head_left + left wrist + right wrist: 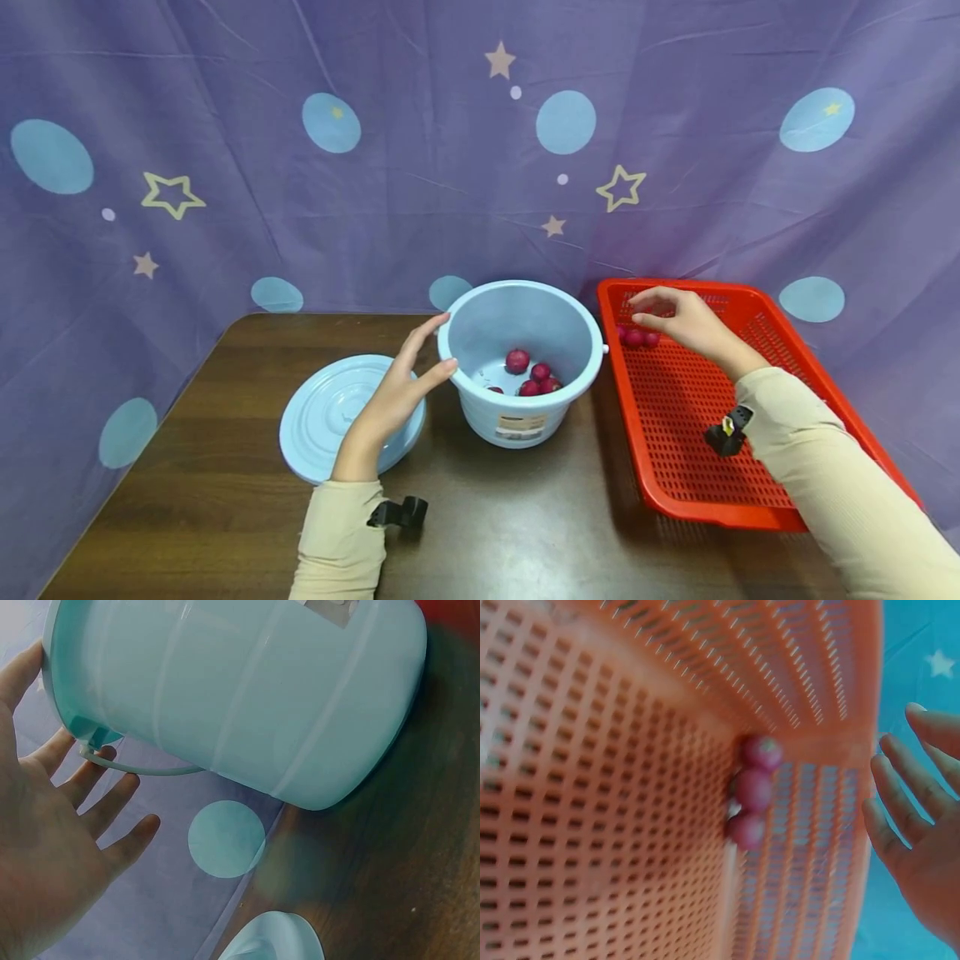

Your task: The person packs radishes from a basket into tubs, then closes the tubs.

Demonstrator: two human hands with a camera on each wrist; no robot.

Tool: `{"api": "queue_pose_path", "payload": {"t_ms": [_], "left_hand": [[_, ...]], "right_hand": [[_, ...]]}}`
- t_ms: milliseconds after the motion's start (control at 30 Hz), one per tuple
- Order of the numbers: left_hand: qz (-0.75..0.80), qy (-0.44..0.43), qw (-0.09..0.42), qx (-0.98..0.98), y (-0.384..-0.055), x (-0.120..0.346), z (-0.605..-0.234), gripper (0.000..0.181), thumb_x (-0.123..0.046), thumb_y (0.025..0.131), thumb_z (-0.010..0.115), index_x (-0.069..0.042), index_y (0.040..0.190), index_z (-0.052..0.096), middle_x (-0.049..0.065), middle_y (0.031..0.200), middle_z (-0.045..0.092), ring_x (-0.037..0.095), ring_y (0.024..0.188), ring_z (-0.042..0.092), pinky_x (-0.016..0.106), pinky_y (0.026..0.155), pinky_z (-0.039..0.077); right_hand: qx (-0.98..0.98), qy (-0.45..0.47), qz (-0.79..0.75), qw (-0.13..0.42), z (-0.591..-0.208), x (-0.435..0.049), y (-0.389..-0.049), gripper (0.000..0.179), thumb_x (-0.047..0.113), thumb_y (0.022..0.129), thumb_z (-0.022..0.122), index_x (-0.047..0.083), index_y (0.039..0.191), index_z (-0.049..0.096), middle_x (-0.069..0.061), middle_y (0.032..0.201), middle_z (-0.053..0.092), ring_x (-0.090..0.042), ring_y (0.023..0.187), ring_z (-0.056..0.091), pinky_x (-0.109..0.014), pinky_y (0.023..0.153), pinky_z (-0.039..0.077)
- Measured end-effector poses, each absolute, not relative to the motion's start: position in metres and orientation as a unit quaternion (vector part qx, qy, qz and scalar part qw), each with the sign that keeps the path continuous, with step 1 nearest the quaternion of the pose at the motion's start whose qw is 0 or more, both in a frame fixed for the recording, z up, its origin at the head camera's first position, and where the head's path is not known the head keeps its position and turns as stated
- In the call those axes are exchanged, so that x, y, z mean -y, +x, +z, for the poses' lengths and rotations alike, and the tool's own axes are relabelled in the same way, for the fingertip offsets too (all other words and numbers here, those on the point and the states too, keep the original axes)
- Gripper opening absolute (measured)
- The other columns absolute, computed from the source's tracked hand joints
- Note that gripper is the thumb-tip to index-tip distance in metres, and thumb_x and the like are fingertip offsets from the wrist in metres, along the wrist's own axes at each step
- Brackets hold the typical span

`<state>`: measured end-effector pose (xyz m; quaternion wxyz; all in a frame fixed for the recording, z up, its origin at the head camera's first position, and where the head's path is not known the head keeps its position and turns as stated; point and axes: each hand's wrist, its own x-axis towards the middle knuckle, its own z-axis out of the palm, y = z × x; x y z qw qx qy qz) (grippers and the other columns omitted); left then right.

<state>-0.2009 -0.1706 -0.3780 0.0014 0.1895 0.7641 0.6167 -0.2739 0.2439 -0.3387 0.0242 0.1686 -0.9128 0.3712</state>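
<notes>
Handling these small radishes [754, 789] ought to be easy: I'd call them light, firm and fairly hard to bruise, though their smooth round skins could slip or roll if caught only at the edge. The place to take hold, to my eye, is round the fattest part of one — thumb on one side, fingertips on the other — and an end one looks simplest, having a neighbour on one side only. The three lie touching in a row in the far left corner of the red basket [682, 417], near its slotted wall.

The right-hand grip [690, 321] hangs over that far end, thumb and fingers loosely parted with nothing between them; the radishes sit lower than the fingertips, with a plain gap and no contact. The left-hand grip [393, 392] is spread wide at the left side of the blue bucket [480, 408], its thumb and a fingertip seeming to touch the rim without closing on it. More radishes [529, 388] lie loose on the bucket's bottom, and the lid [322, 417] rests on the counter [195, 467] to the bucket's left.
</notes>
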Motion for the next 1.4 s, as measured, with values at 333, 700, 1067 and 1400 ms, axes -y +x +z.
{"api": "queue_pose_path", "payload": {"t_ms": [333,700,1067,1400], "left_hand": [[0.612,0.18,0.005,-0.77,-0.199,0.174,-0.376,0.063,-0.032,0.097,0.063,-0.033,0.152,0.034,-0.004,0.156,0.028,0.022,0.142,0.025,0.059,0.112,0.02],[0.621,0.184,0.005,-0.762,-0.199,0.173,-0.375,0.064,-0.031,0.096,0.063,-0.031,0.153,0.034,-0.002,0.156,0.027,0.025,0.141,0.027,0.062,0.111,0.021],[0.609,0.185,0.006,-0.771,-0.199,0.172,-0.377,0.063,-0.035,0.096,0.063,-0.036,0.152,0.034,-0.005,0.156,0.027,0.023,0.145,0.022,0.061,0.113,0.018],[0.608,0.181,0.006,-0.773,-0.2,0.172,-0.377,0.063,-0.036,0.096,0.063,-0.037,0.152,0.034,-0.007,0.157,0.025,0.019,0.146,0.017,0.06,0.114,0.015]], "right_hand": [[0.926,0.121,0.358,-0.013,-0.369,-0.265,-0.289,0.037,0.014,0.094,0.068,-0.005,0.125,0.063,-0.025,0.117,0.066,-0.031,0.097,0.063,-0.026,0.078,0.048],[0.946,0.091,0.311,-0.017,-0.387,-0.267,-0.305,0.035,0.009,0.091,0.068,-0.01,0.119,0.062,-0.032,0.112,0.064,-0.039,0.096,0.061,-0.042,0.079,0.047],[0.956,0.062,0.284,-0.041,-0.391,-0.264,-0.299,0.031,0.008,0.09,0.067,-0.013,0.112,0.062,-0.031,0.105,0.066,-0.038,0.089,0.06,-0.045,0.078,0.048],[0.96,0.085,0.259,-0.061,-0.399,-0.273,-0.303,0.033,0.012,0.089,0.07,-0.013,0.108,0.062,-0.027,0.099,0.066,-0.036,0.088,0.058,-0.048,0.081,0.046]]}}
